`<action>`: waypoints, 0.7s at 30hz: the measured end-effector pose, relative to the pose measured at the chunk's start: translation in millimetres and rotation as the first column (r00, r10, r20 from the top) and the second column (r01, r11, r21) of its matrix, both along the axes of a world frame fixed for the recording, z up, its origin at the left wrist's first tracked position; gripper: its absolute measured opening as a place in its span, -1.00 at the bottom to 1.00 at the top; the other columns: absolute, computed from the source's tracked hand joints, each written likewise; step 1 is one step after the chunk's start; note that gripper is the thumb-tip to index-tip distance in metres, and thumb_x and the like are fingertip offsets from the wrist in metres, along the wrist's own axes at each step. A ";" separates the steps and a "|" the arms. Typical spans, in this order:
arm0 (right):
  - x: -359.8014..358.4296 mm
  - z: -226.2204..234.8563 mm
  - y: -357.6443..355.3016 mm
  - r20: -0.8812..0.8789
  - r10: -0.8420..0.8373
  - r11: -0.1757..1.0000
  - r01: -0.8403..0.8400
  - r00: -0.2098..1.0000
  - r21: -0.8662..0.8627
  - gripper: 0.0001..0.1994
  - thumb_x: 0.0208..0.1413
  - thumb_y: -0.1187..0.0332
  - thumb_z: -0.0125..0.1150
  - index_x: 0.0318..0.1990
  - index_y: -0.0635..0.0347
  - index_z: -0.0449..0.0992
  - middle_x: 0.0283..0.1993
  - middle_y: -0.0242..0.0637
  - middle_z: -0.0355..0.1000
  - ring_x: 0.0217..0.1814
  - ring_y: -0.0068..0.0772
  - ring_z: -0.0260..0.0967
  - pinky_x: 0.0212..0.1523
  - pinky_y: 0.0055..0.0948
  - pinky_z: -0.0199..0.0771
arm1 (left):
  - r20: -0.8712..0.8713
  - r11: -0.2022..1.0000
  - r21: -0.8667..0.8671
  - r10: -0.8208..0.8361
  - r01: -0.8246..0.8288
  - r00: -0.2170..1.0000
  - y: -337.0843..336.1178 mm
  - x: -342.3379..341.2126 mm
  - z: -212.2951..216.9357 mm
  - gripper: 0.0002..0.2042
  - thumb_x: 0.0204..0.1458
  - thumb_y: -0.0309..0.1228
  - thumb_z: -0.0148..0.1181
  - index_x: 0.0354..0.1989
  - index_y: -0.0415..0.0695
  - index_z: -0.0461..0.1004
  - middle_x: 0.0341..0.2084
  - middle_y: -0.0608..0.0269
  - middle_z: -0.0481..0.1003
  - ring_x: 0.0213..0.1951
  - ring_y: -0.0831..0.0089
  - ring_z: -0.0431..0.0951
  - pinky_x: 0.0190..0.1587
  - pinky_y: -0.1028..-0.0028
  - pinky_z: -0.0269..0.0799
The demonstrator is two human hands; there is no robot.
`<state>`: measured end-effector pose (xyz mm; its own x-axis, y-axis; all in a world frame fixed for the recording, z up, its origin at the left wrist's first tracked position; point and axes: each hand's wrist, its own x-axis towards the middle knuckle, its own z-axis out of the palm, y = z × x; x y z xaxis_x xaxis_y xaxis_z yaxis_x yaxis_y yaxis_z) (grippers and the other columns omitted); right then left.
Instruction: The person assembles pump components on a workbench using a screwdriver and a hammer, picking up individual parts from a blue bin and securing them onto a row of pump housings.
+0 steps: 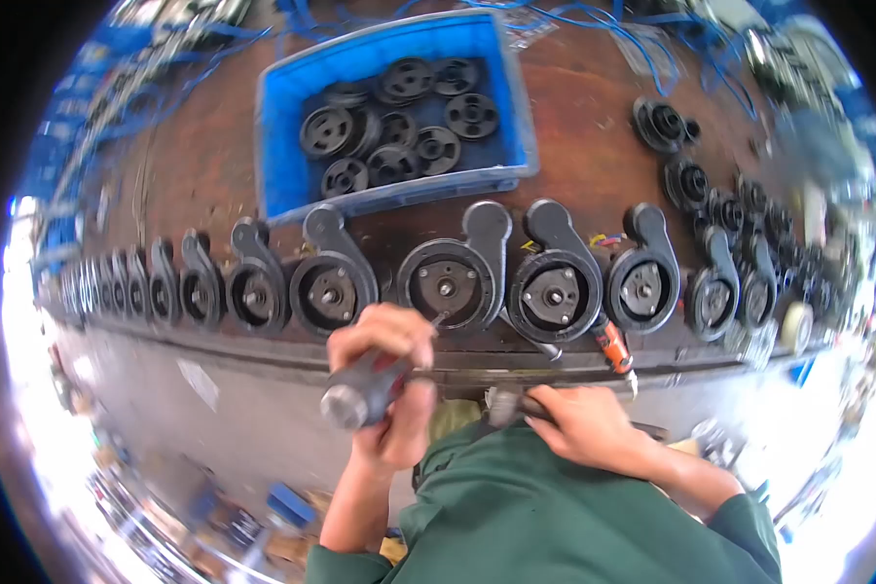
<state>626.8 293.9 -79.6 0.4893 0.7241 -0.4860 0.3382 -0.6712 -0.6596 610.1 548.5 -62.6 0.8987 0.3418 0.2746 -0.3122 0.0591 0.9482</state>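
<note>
My left hand (387, 375) is wrapped around a thick dark handle (358, 397) with a pale, blunt end cap, probably a screwdriver. A thin shaft (440, 318) shows beyond my fingers, its tip at the lower rim of a black round housing (446, 282) with a metal plate and centre stud. In front of my body my right hand (582, 425) grips a hammer by its dark handle; the grey hammer head (503, 407) is blurred and stands apart from the end cap. Similar housings (333, 292) are beside it in a row, their rounded arms pointing away from me.
A blue crate (396, 200) holding several black wheel-like parts stands behind the row. An orange-bodied tool (613, 346) lies at the bench's front edge. Stacked black parts (686, 183) and a pale roll (797, 327) are to the right. Blue hoses (652, 58) cross the far side.
</note>
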 end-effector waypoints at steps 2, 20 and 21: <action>-42.9 -63.6 20.5 0.108 -0.038 0.998 0.044 0.993 -0.047 -0.59 0.13 0.26 0.29 0.10 0.23 0.49 -0.41 -0.04 0.55 -0.43 0.02 0.57 -0.41 0.00 0.56 | 0.001 0.998 -0.003 -0.061 0.061 0.998 8.6 -4.2 0.3 -0.62 0.17 -0.22 0.32 -0.08 -0.14 0.25 -0.31 0.16 0.39 -0.27 0.32 0.40 -0.10 0.19 0.38; 40.1 91.7 116.9 0.590 -0.495 0.784 0.035 0.637 0.620 -0.74 0.11 0.24 0.36 -0.17 0.20 0.53 -0.52 -0.29 0.42 -0.57 -0.27 0.47 -0.57 -0.30 0.43 | -0.110 0.809 0.331 -0.478 0.485 0.872 50.5 5.2 2.7 -0.66 0.14 -0.63 0.09 0.08 -0.18 0.26 -0.13 0.12 0.38 -0.13 0.35 0.40 0.01 0.35 0.37; 46.9 103.6 130.5 0.656 -0.392 0.834 -0.052 0.645 0.550 -0.72 0.10 0.17 0.36 -0.23 0.20 0.51 -0.54 -0.29 0.42 -0.57 -0.24 0.48 -0.59 -0.27 0.44 | -0.101 0.748 0.500 -0.450 0.437 0.887 59.5 0.0 0.2 -0.66 0.11 -0.64 0.09 0.07 -0.19 0.29 -0.11 0.14 0.39 -0.11 0.30 0.42 0.02 0.34 0.38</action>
<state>673.7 424.4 24.0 0.6483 0.6009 0.4676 0.7561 -0.4359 -0.4882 610.1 608.1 -62.4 0.9057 -0.2828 0.3160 -0.3926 -0.2779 0.8767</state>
